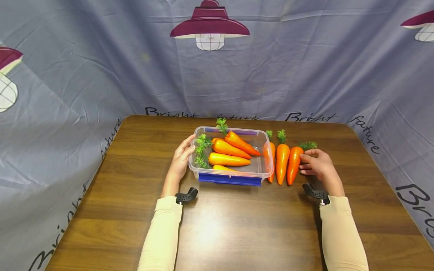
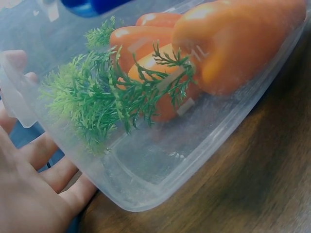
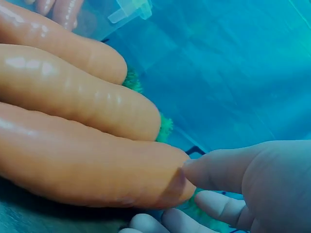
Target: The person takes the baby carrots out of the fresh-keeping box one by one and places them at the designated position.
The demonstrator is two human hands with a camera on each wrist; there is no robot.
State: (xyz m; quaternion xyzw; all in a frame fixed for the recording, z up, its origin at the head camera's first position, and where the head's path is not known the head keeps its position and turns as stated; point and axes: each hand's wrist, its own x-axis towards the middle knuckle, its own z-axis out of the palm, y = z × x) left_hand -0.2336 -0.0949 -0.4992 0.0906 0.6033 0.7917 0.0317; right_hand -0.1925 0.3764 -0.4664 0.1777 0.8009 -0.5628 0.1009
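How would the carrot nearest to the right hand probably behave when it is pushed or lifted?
The rightmost carrot may roll when pushed, since its body is rounded. Its glossy surface could make it somewhat slippery. Its thin, feathery green top would probably bend easily.

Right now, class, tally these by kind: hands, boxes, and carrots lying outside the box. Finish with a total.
Left hand and right hand: 2
Box: 1
Carrots outside the box: 3
Total: 6
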